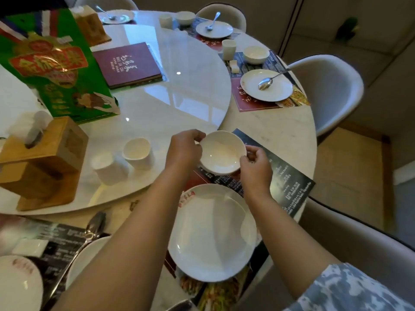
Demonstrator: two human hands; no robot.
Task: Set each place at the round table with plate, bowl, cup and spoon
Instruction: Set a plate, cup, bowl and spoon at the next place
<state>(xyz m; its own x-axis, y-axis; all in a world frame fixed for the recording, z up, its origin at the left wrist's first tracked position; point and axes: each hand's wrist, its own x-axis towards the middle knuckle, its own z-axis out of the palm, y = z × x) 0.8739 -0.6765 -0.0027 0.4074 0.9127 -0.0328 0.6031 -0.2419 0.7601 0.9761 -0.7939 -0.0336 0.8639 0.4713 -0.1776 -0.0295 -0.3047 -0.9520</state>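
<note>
At the far left a wooden box point(42, 162) stands on the glass turntable point(157, 104), with a green carton point(56, 63) behind it and a dark red menu point(128, 65) lying flat further in. Below the box, at the near-left place, a spoon point(89, 230) rests with its handle across a plate edge point(85, 259) on a dark mat. Two white cups point(125, 160) sit side by side on the turntable, just beside the left hand point(185, 149). That hand grips the left rim of a white bowl point(221, 153), its fingers curled together over the edge; the right hand point(256, 167) takes the opposite rim, thumb on top and fingers tucked below (only part of them shows). The bowl is tilted slightly toward the camera, over the far end of the mat point(287, 176) at the near place; whether its base touches the mat I cannot tell. Just nearer the person, an empty plate point(212, 232) with red lettering on its rim lies on the same mat, close to the bowl but apart from it. Further right, a finished place has a plate with a spoon point(268, 80) on it, plus a bowl point(256, 54) and a cup point(229, 49) behind. A grey chair point(330, 90) stands past the table edge point(292, 131).
</note>
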